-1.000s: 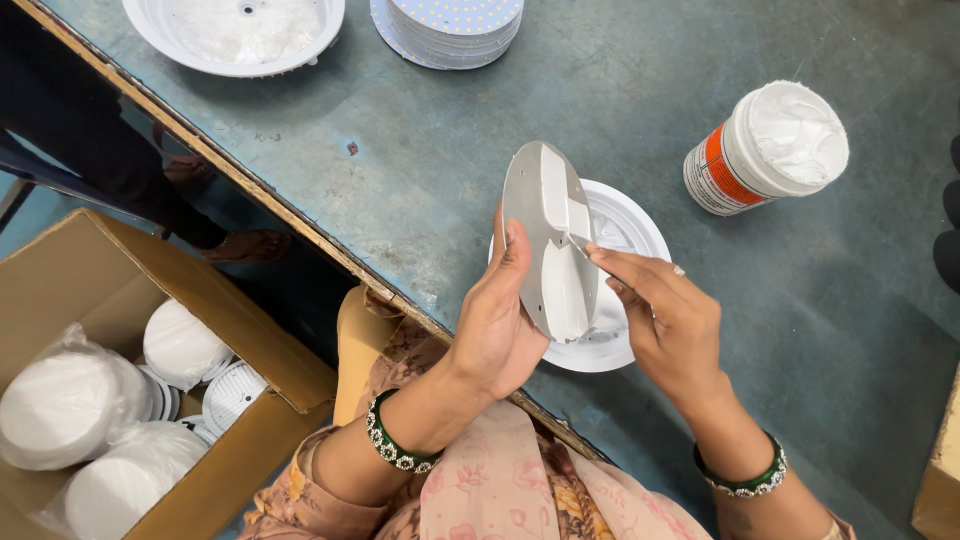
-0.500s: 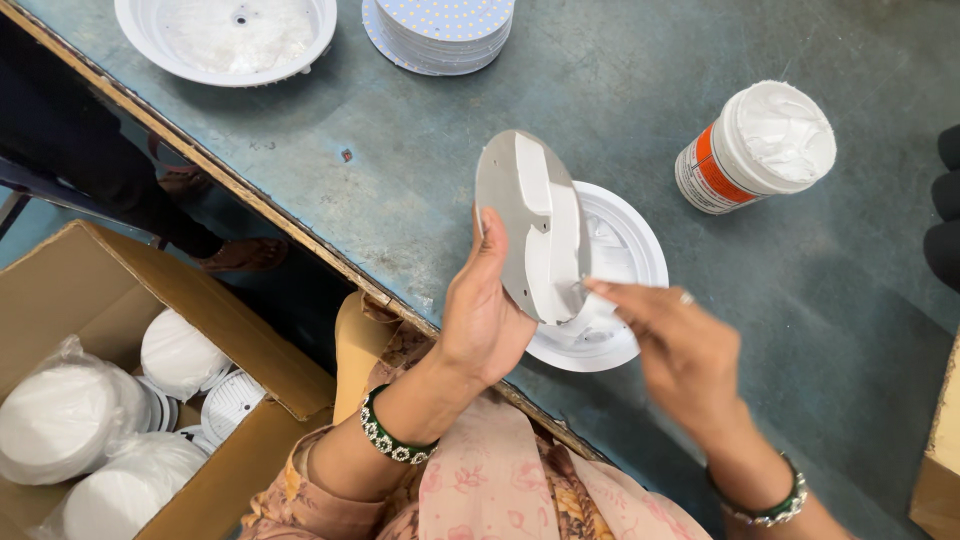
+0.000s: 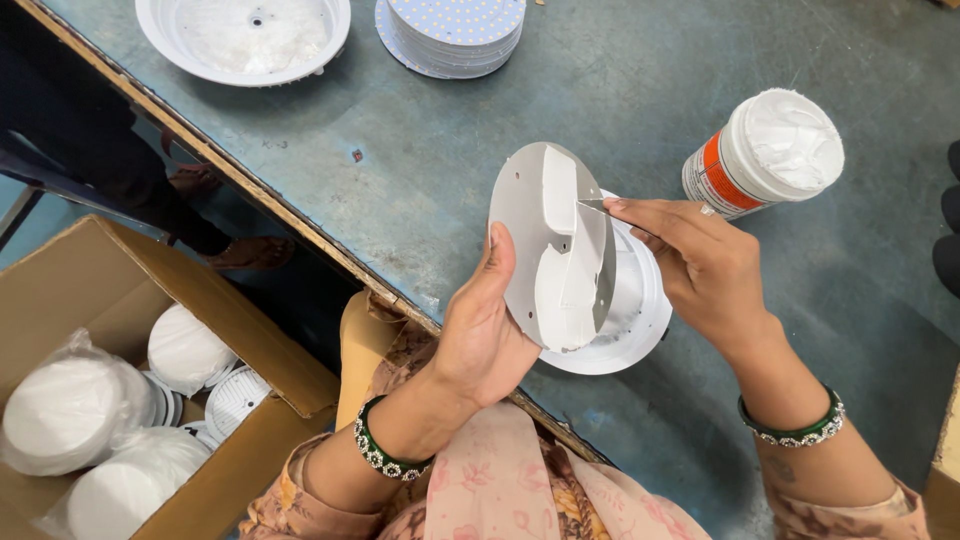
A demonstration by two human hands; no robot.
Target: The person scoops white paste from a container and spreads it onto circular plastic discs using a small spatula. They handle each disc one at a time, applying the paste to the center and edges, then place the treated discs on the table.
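Worktable (image 3: 520, 130): blue-grey painted top, scuffed, worn wooden strip along near edge. Lying on it: white round lamp housing (image 3: 245, 38) at far left; stack of round LED boards (image 3: 452, 32) just beside it; open tub of white paste (image 3: 765, 152), orange label, at right; white round lamp housing (image 3: 625, 325) near front edge.

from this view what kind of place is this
Probably a small workshop assembling round light fittings: a stack of dotted LED discs on the workbench, an open tub of white paste, and a cardboard box of bagged white parts.
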